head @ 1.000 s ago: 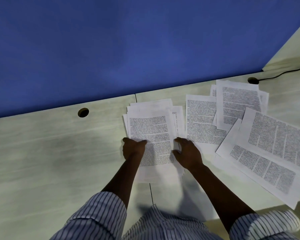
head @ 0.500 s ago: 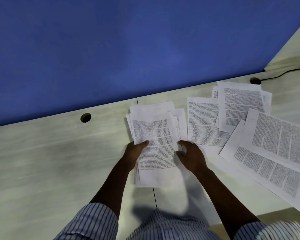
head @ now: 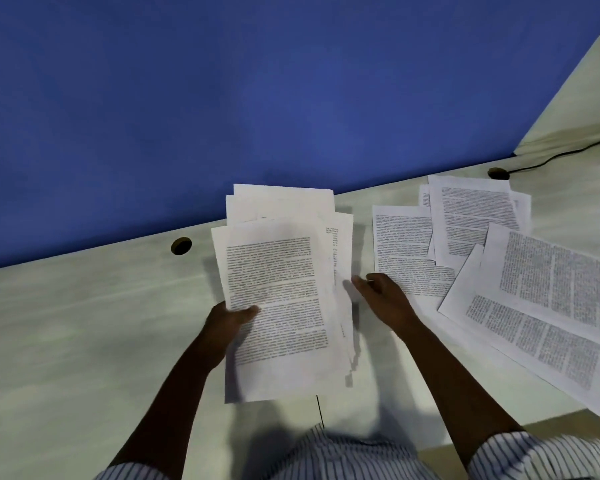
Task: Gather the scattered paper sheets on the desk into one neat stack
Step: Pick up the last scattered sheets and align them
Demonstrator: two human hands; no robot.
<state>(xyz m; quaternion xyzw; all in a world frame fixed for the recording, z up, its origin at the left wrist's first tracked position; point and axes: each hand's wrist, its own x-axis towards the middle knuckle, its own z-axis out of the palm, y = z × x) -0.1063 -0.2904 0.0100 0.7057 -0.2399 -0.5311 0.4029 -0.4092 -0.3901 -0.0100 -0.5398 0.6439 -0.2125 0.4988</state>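
Observation:
A loose bundle of printed paper sheets (head: 278, 289) is lifted off the pale desk (head: 66, 334), its edges uneven and fanned at the top and right. My left hand (head: 227, 322) grips the bundle's left edge, thumb on the top page. My right hand (head: 383, 299) is at the bundle's right edge, fingers curled toward it; whether it grips the sheets I cannot tell. Several more printed sheets (head: 471, 237) lie scattered and overlapping on the desk to the right, two large ones (head: 548, 317) nearest the desk's right front.
A blue partition (head: 257, 98) stands along the desk's back edge. Two round cable holes (head: 181, 245) (head: 498, 173) sit near it, with a black cable (head: 568, 152) running from the right one. A seam (head: 320, 410) splits the desktop in front of me.
The bundle has risen off the desk and come toward me in my left hand. My right hand stays at its right edge. The scattered sheets on the right have not moved.

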